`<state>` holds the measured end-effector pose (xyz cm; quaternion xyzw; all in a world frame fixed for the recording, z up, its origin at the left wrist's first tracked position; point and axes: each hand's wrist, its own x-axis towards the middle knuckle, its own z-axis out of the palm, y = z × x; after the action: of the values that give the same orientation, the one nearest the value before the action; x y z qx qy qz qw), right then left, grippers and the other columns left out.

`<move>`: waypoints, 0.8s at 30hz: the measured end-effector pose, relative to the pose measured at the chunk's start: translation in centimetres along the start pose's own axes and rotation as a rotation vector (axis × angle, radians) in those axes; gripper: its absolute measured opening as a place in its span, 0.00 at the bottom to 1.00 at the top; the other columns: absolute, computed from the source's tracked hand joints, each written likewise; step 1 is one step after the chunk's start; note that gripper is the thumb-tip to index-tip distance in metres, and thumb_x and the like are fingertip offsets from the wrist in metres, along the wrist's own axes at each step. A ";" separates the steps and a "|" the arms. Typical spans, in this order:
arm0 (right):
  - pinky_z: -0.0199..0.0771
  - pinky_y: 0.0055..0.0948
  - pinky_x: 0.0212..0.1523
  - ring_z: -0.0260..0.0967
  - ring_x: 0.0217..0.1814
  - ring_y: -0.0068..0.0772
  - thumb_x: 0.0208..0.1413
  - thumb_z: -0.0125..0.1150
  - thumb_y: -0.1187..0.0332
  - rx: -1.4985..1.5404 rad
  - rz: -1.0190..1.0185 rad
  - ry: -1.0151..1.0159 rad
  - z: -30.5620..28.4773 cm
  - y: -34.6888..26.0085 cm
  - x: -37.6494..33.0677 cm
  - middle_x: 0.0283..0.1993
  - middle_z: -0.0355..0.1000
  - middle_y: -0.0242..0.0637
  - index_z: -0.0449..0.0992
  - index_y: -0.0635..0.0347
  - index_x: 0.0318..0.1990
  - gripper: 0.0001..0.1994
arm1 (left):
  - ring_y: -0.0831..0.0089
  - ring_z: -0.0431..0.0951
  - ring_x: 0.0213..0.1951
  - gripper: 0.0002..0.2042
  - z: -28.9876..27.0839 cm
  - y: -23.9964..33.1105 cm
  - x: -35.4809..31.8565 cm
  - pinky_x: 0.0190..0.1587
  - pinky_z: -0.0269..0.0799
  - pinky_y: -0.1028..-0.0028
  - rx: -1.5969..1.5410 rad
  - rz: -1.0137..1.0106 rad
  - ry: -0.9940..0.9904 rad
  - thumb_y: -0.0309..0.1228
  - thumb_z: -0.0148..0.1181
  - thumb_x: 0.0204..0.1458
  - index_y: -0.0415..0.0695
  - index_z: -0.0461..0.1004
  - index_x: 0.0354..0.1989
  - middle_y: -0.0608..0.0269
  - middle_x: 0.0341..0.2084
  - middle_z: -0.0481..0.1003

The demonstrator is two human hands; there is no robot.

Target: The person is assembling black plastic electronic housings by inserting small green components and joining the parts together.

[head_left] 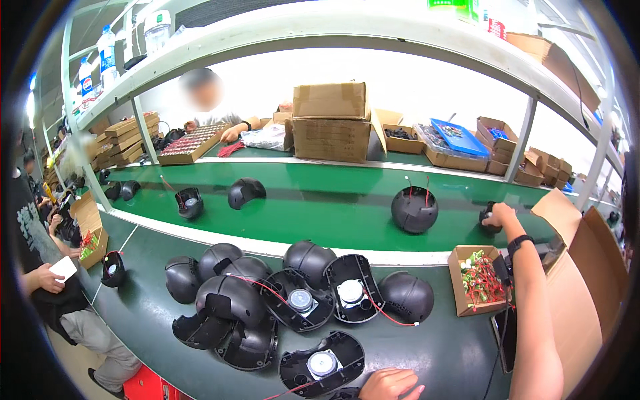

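Right hand [501, 215] clamped on black dome shell [490, 219] at right, left hand [390, 385] flat, fingers loosely apart, on green bench [433, 347] beside speaker half [322, 364].

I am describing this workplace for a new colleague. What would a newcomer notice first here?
First, the pile of black dome shells with speakers and red wires on the near green bench. Beyond it, the right hand reaches out to a black part on the green belt. The left hand rests at the bottom edge.

Brown cardboard boxes [330, 120] are sitting stacked beyond the green conveyor belt [320, 200], while a small open carton of red-and-green wires [479, 280] is resting nearby.
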<state>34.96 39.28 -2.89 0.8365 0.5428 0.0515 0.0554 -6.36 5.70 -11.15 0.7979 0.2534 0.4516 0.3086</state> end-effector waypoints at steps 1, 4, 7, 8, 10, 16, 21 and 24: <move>0.63 0.50 0.62 0.73 0.55 0.44 0.33 0.75 0.47 -0.003 0.007 0.009 0.4 1.0 0.0 0.52 0.76 0.42 0.80 0.56 0.45 0.31 | 0.54 0.65 0.18 0.15 0.0 0.0 0.1 0.22 0.59 0.61 -0.011 0.007 -0.014 0.30 0.61 0.46 0.44 0.61 0.15 0.57 0.15 0.62; 0.72 0.46 0.54 0.76 0.49 0.47 0.35 0.74 0.51 -0.120 -0.098 0.160 0.6 0.4 -0.8 0.44 0.78 0.45 0.82 0.58 0.38 0.24 | 0.54 0.65 0.18 0.15 -0.2 0.1 0.2 0.23 0.59 0.61 -0.004 0.015 0.007 0.30 0.61 0.47 0.44 0.61 0.15 0.57 0.15 0.62; 0.76 0.42 0.49 0.77 0.45 0.49 0.38 0.73 0.56 -0.139 -0.044 0.305 1.7 2.5 0.2 0.41 0.78 0.44 0.82 0.57 0.35 0.18 | 0.54 0.65 0.18 0.14 -0.2 0.0 0.1 0.23 0.59 0.61 0.002 0.041 -0.004 0.30 0.60 0.47 0.44 0.62 0.16 0.57 0.15 0.63; 0.76 0.42 0.49 0.77 0.45 0.49 0.38 0.73 0.56 -0.133 -0.053 0.304 1.9 2.0 0.1 0.41 0.78 0.44 0.82 0.57 0.35 0.18 | 0.54 0.65 0.18 0.14 -0.2 -0.1 -0.1 0.23 0.59 0.61 0.011 0.034 -0.001 0.30 0.60 0.47 0.44 0.62 0.16 0.57 0.15 0.63; 0.77 0.39 0.42 0.77 0.40 0.50 0.40 0.72 0.58 0.074 -0.061 0.349 2.1 1.2 -0.4 0.36 0.78 0.47 0.80 0.60 0.31 0.15 | 0.54 0.65 0.18 0.14 -0.2 -0.2 -0.4 0.23 0.58 0.60 0.031 -0.003 -0.015 0.31 0.60 0.47 0.44 0.62 0.16 0.57 0.15 0.63; 0.69 0.43 0.30 0.72 0.27 0.47 0.45 0.70 0.55 0.574 -0.302 0.686 -3.2 1.5 -4.0 0.24 0.73 0.51 0.75 0.66 0.24 0.20 | 0.52 0.68 0.23 0.12 -0.5 -0.2 0.2 0.28 0.63 0.60 0.056 -0.037 -0.039 0.31 0.58 0.49 0.42 0.65 0.19 0.54 0.19 0.65; 0.59 0.23 0.21 0.60 0.19 0.16 0.52 0.66 0.53 1.029 -0.542 0.465 -12.8 -1.5 -13.4 0.16 0.67 0.25 0.74 0.61 0.20 0.21 | 0.56 0.76 0.41 0.15 -0.5 -1.0 -0.3 0.43 0.71 0.65 0.093 -0.154 -0.231 0.36 0.63 0.49 0.38 0.72 0.39 0.51 0.40 0.73; 0.56 0.18 0.20 0.58 0.19 0.11 0.56 0.63 0.52 1.285 -0.536 0.074 -14.8 -3.4 -20.1 0.18 0.66 0.21 0.74 0.56 0.21 0.19 | 0.59 0.74 0.27 0.05 -1.3 0.1 0.9 0.33 0.71 0.68 0.003 0.054 0.063 0.23 0.61 0.45 0.40 0.70 0.28 0.56 0.29 0.72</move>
<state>21.58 22.87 10.67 0.5384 0.6551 -0.2669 -0.4580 -7.03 6.61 -10.09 0.7903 0.2419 0.4844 0.2867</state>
